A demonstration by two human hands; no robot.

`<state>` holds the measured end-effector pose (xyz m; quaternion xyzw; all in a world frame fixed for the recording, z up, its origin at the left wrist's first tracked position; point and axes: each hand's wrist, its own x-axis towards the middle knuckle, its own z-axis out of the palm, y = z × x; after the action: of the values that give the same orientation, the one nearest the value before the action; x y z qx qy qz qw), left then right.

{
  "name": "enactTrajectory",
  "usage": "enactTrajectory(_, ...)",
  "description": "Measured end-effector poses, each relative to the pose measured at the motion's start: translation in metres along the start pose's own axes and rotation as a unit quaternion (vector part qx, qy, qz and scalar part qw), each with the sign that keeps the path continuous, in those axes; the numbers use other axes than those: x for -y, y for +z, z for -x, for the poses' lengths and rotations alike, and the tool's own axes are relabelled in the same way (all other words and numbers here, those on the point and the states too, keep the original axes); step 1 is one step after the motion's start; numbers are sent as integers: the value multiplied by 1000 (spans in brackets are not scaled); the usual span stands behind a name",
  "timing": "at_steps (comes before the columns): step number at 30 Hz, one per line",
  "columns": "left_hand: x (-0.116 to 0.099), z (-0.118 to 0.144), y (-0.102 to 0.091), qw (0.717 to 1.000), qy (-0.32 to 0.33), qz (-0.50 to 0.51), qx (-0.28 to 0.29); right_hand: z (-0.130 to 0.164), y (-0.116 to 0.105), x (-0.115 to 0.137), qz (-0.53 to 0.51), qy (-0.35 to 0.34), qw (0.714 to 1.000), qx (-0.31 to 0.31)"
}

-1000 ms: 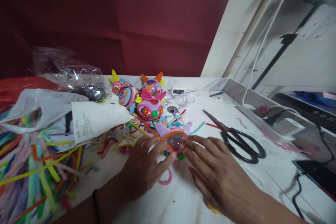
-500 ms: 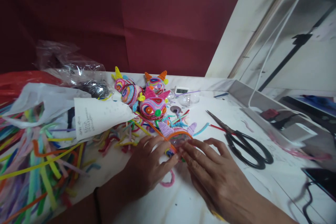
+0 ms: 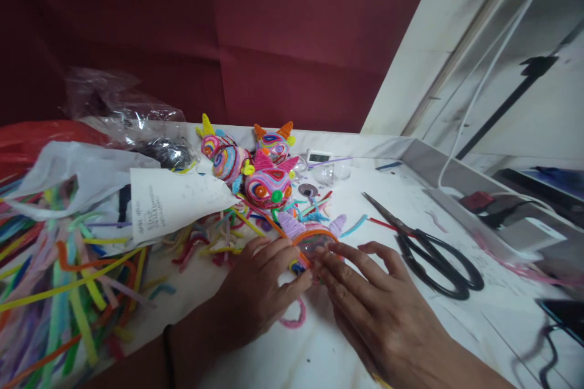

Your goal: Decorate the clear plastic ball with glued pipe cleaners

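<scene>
- The left hand [image 3: 260, 292] and right hand [image 3: 378, 310] meet, fingertips pinching a clear ball [image 3: 312, 244] with an orange pipe cleaner and two lilac ears, apparently pressed to the tabletop [image 3: 456, 328] for steadiness.
- One pair of scissors [image 3: 433, 255] lies open, right.
- Four finished balls [image 3: 267, 185] sit behind.

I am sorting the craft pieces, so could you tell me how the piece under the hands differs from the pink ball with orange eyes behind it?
The piece under the hands is mostly clear plastic with one orange strand around it; the pink ball is wrapped all over in colour. The left hand and right hand touch the first; the second sits untouched. Both have pointed ears and rest on the white table.
</scene>
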<state>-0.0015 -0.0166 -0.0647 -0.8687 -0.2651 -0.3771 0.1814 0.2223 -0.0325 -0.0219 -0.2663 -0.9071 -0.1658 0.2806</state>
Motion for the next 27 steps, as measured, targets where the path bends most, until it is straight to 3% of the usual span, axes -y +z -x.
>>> enactTrajectory(27, 3, 6, 1, 999, -1, 30, 46, -8, -8, -2, -32, -3, 999, 3)
